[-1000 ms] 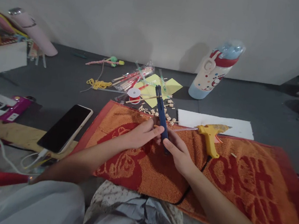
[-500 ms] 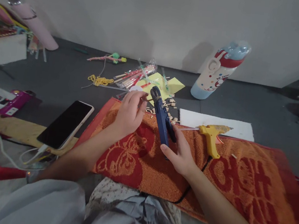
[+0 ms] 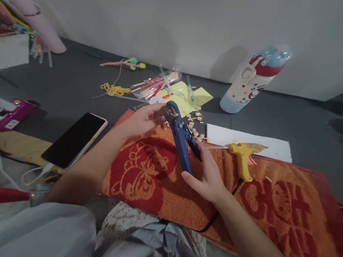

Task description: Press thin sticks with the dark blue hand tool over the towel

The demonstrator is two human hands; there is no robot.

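Observation:
My right hand [image 3: 208,175] is wrapped round the handles of a blue hand cutter [image 3: 182,144], held at a slant over the orange towel. Its handles stand apart and its curved head points away, to the upper left. Beside that head is my left hand [image 3: 143,119], fingers bent together with the tips near the jaws. Whatever those fingers pinch is hidden behind the cutter's head. Small cut wooden pieces [image 3: 197,116] lie scattered just past the cutter, some on yellow paper [image 3: 205,98].
A yellow glue gun [image 3: 243,157] rests on the orange towel [image 3: 192,207] and a white strip [image 3: 276,148]. Behind stand a bottle [image 3: 242,89] and wrapped sticks [image 3: 154,86]. Yellow yarn [image 3: 115,90], a phone [image 3: 75,141] on a cable and a purple power strip [image 3: 18,114] lie left.
The cutter's head has tilted left and its handles have spread wider. My left hand has shifted slightly left and down; the thin stick at its fingertips no longer shows.

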